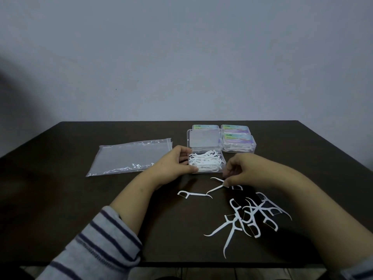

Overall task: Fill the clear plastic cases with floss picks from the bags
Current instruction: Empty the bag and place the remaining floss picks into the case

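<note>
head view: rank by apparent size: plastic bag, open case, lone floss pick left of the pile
1. plastic bag
2. open case, lid included
3. lone floss pick
The pick lies nearer the camera, yet looks smallest.

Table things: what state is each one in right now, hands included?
Open case: lid up, heaped with floss picks.
Closed cases: shut, filled, at the back.
Plastic bags: flat, apparently empty.
Loose floss picks: scattered on the table.
Left hand: grips the open case's left edge.
Right hand: pinches one floss pick beside the case.
</note>
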